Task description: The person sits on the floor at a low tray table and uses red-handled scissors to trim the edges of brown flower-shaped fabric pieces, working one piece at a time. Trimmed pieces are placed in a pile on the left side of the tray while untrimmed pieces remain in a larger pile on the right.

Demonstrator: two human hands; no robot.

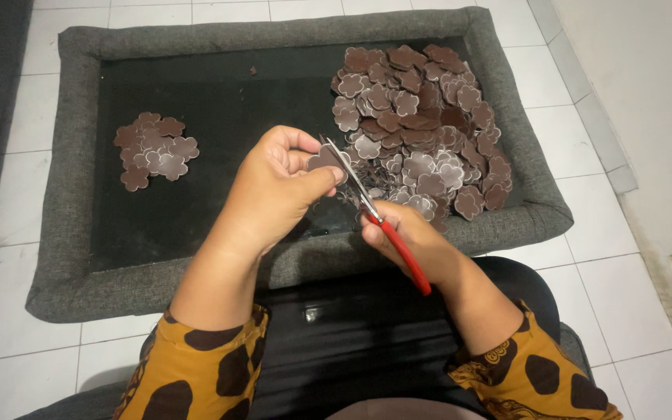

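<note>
a small brown flower shape sits pinched in the closed fingers of the left hand, above the grey tray. the right hand grips red scissors that touch the shape. a big pile lies right, a small pile left.

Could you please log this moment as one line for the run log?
left hand: holds brown flower piece | right hand: red-handled scissors, blades at piece | big pile right in tray | small pile left
</note>
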